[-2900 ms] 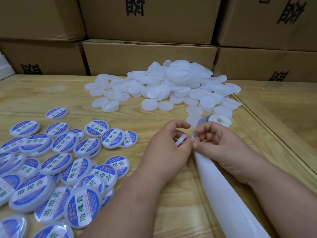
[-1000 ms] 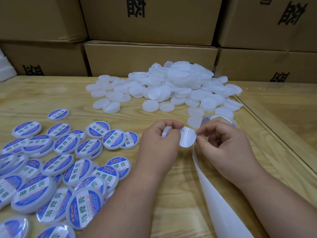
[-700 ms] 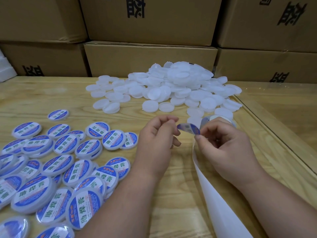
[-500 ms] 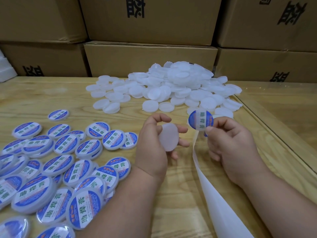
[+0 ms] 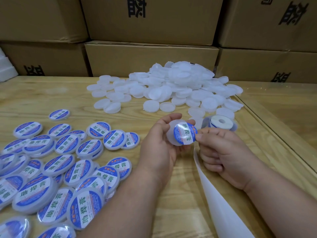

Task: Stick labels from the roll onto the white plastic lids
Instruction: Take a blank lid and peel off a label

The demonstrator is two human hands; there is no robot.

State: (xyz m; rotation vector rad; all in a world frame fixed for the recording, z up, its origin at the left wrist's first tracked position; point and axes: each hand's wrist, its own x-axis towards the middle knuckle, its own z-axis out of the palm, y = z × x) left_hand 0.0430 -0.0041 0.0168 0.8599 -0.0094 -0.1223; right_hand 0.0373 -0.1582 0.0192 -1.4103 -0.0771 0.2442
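Head view: left hand (image 5: 158, 148) fingers cup a white lid (image 5: 173, 134) face-up; right hand (image 5: 223, 152) fingers pinch the label (image 5: 185, 136), aligning it before pressing.

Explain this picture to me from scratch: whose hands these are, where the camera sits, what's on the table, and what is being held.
There is no machine here: a person works bare-handed, filmed by a camera on their head looking down. The left hand grips a white lid. The right hand pinches a blue round label at its edge, laying it onto that lid. Behind the right hand sits the label roll; its white backing strip trails toward the camera. On the wooden table lie a pile of plain lids and, at left, labelled lids. Cardboard boxes stand behind.
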